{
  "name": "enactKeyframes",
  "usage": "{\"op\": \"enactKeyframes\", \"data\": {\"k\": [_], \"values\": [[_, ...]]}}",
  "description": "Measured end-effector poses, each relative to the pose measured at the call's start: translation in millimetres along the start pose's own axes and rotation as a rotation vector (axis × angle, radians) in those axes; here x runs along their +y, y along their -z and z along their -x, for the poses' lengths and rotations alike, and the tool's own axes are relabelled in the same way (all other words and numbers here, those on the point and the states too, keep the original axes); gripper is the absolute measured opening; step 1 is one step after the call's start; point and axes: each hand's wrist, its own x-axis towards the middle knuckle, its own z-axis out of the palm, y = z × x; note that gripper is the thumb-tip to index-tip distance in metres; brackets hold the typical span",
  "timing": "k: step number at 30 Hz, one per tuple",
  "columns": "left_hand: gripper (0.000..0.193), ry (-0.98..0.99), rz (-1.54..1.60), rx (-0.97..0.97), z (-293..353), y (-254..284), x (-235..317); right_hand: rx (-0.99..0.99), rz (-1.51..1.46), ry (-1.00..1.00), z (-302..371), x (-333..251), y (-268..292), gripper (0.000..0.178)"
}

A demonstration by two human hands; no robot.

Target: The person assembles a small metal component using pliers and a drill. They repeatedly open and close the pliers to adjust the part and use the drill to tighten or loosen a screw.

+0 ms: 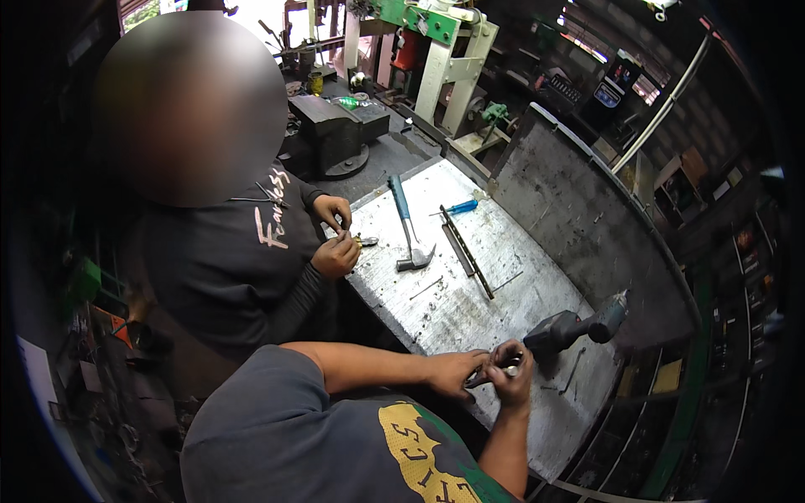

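Observation:
My left hand (458, 373) rests low over the near part of the metal-topped table (524, 314), its fingers closed around a dark, slim piece. Right beside it, my right hand (513, 386) is curled around a small shiny metal part (510, 370), whose kind I cannot make out. The two hands nearly touch, and the fingers hide most of what they hold. Close to my right hand lies a dark cordless power tool (558, 333). A thin metal rod-like tool (575, 369) lies just to the right.
Across the table's left edge, a co-worker's hands (337, 247) handle a small brass-coloured piece. A claw hammer (404, 214), a blue screwdriver (461, 207) and long dark metal strips (468, 251) lie midtable. An upright metal panel (587, 205) borders the right; a vise (335, 134) stands behind.

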Motion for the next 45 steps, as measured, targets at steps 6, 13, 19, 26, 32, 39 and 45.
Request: {"op": "enactKeyframes", "data": {"k": [6, 13, 19, 26, 32, 39, 45], "values": [[0.041, 0.055, -0.236, -0.124, -28.0, 21.4, -5.1, 0.042, -0.026, -0.003, -8.0, -10.2, 2.0, 0.061], [0.047, 0.264, -0.535, -0.194, -23.7, 17.8, 19.2, 0.179, 0.464, -0.006, -2.5, -5.6, -9.6, 0.032], [0.051, -0.129, -0.03, -0.314, -44.9, 53.0, 12.2, -0.431, 0.211, -0.278, -16.7, -14.5, 33.6, 0.041], [0.015, 0.396, -0.185, 0.171, -12.1, -16.2, 38.6, 0.431, 0.285, 0.225, 27.0, -7.2, -30.4, 0.043], [0.078, 0.329, -0.268, -0.048, 4.8, 17.0, 44.0, -0.276, 0.137, -0.103, -15.9, -19.2, -3.0, 0.049], [0.026, 0.28, -0.19, 0.06, 0.2, 1.9, 35.4, 0.284, 0.247, 0.213, 22.0, 18.1, -12.6, 0.067], [0.033, 0.153, 0.047, 0.094, 24.7, -10.0, 19.4, -0.174, 0.536, 0.011, 4.6, 15.4, -18.8, 0.04]]}}
